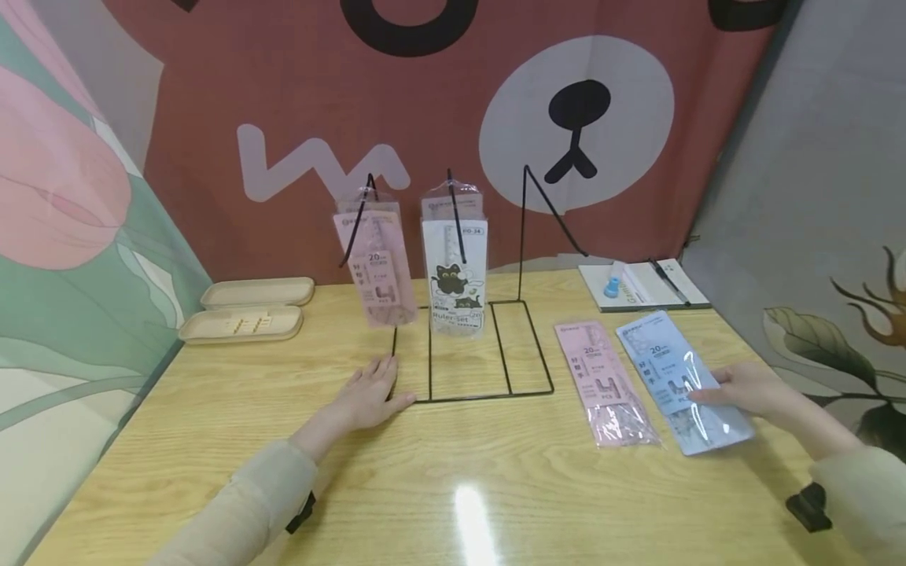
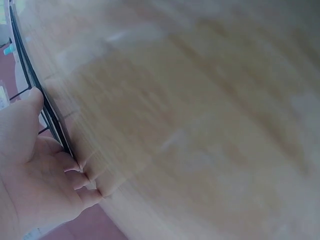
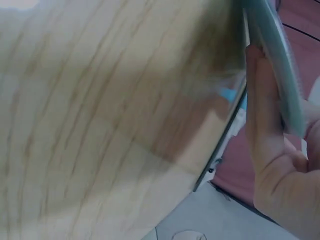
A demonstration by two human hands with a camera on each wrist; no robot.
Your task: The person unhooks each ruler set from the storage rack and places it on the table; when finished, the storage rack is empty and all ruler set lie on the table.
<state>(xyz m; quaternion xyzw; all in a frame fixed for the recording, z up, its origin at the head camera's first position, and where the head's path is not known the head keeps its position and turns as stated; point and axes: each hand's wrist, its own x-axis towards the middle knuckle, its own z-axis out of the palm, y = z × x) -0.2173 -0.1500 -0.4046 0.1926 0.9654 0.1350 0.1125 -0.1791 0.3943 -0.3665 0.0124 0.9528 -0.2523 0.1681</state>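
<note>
Across the wooden tabletop (image 1: pixel 453 472), the biggest thing is a black wire rack (image 1: pixel 470 346), its base frame standing toward the far middle and three hooked posts rising from it. Two posts are filled: a pink ruler pack (image 1: pixel 378 263) hangs on the left one and a white ruler pack (image 1: pixel 456 271) with a cat picture on the middle one. The right post hangs bare, so I'd judge the hanging about two-thirds done.

Toward the right edge lie two more packs flat, side by side: a second pink pack (image 1: pixel 609 385) and a blue pack (image 1: pixel 679 381). Two beige trays (image 1: pixel 244 310) sit at the far left corner, and a notebook (image 1: pixel 644 284) with a small blue item on it at the far right corner.

The left hand (image 1: pixel 371 393) lies flat and relaxed, fingers straight, pressing on the rack's near left corner. The right hand (image 1: pixel 750 387) has its thumb over the blue pack's near right side and its fingers behind the edge, grasping it.
</note>
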